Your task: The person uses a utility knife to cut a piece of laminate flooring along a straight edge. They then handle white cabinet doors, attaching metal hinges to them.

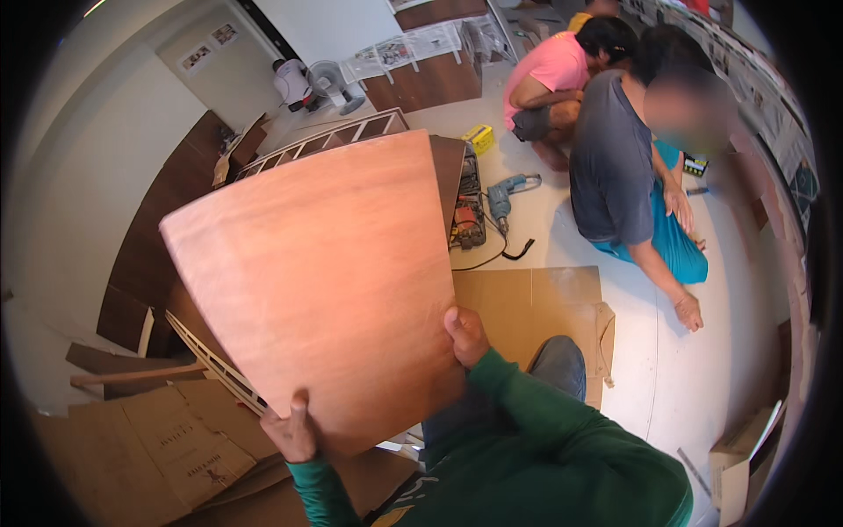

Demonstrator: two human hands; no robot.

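Note:
A flat reddish-brown plywood panel (316,263) is held up in front of me, tilted, its broad face toward me. My left hand (294,430) grips its lower left edge, thumb on the face and fingers mostly hidden behind. On the right edge, near the lower corner, my right hand (465,335) clasps it the same way, thumb in front. Both forearms wear green sleeves. Beneath the panel's right side, a sheet of cardboard (527,303) lies on the floor next to my knee.
A corded blue power drill (500,198) and an open toolbox (470,211) lie beyond the panel. Someone in grey (606,158) squats at right; another in pink (549,70) crouches behind. Flattened cardboard (158,439) is at left, beside a slatted wooden frame (211,360). A fan (329,83) stands far back.

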